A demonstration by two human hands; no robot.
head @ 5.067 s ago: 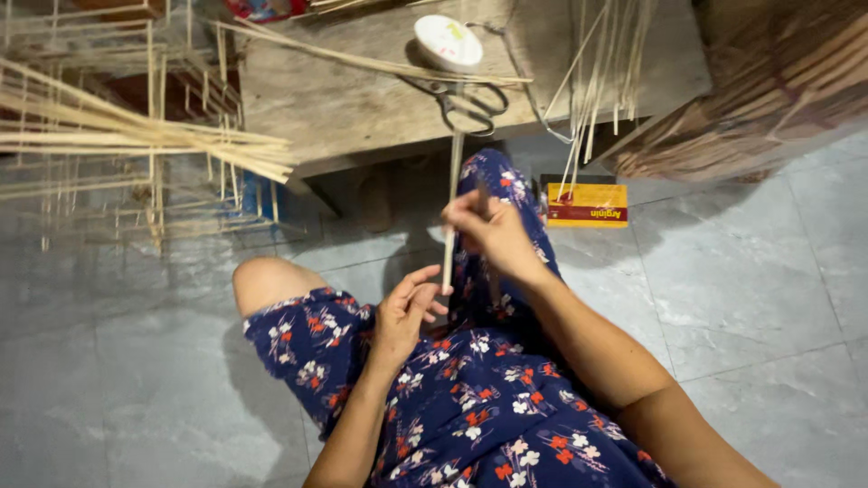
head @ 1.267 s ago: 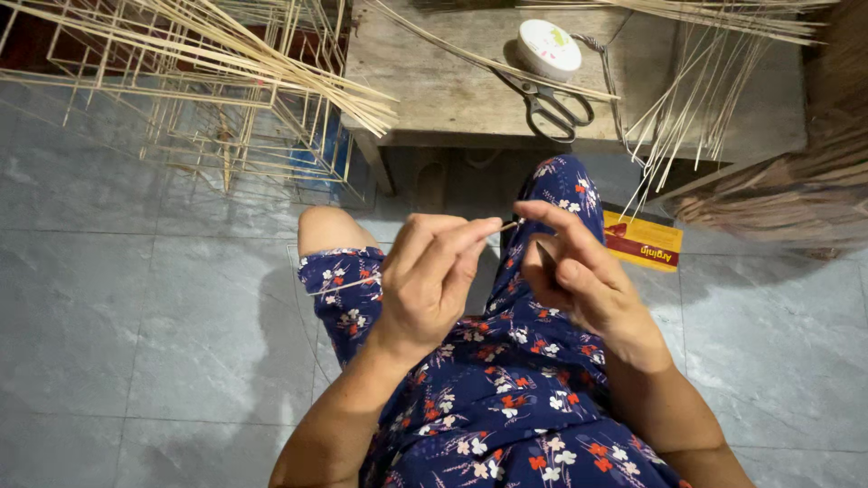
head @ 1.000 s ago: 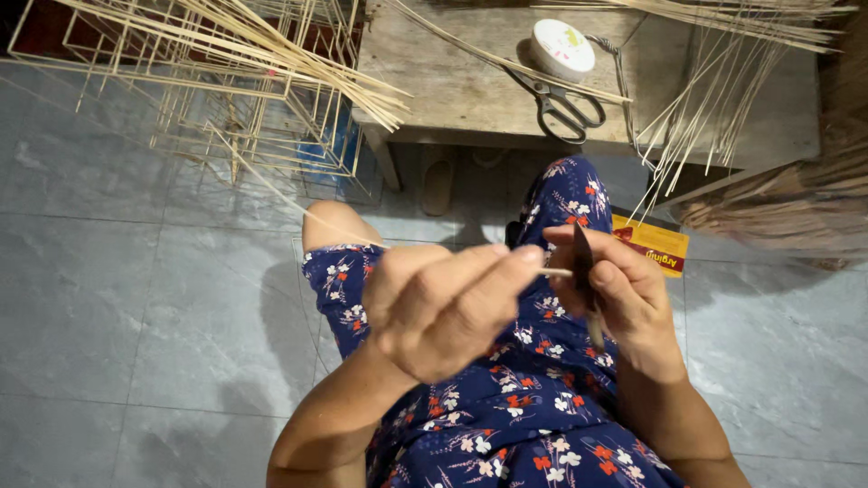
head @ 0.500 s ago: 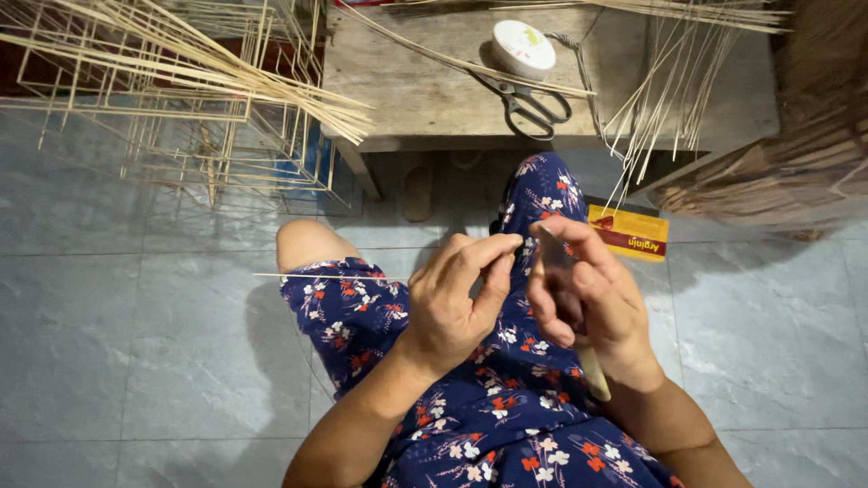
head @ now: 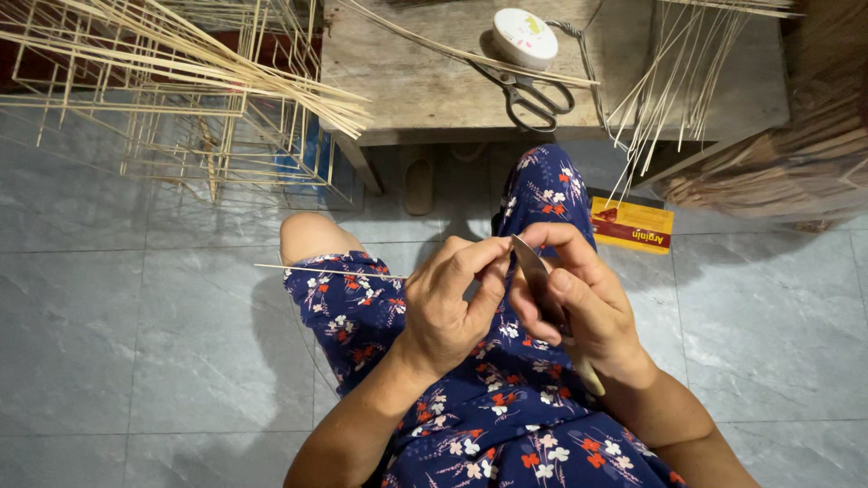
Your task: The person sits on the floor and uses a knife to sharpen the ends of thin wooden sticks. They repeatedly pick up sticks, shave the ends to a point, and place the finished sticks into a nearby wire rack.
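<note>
My left hand (head: 452, 303) pinches a thin bamboo stick (head: 325, 270) that points out to the left over my knee. My right hand (head: 574, 303) grips a knife (head: 535, 276), its grey blade pointing up between the two hands and its pale handle end showing below my palm. The blade's edge meets the stick close to my left fingertips. Both hands hover above my lap, which is covered by a blue flowered dress (head: 506, 416).
A low wooden table (head: 425, 81) stands ahead with scissors (head: 529, 95), a round white spool (head: 524, 36) and long bamboo strips. A bamboo-stick frame (head: 181, 99) lies at the left. A yellow and red box (head: 631, 224) rests on the grey tiled floor.
The stick, upright five seconds ago, now lies sideways to the left. My hands closed together, then settled with the knife blade upright against the stick.
</note>
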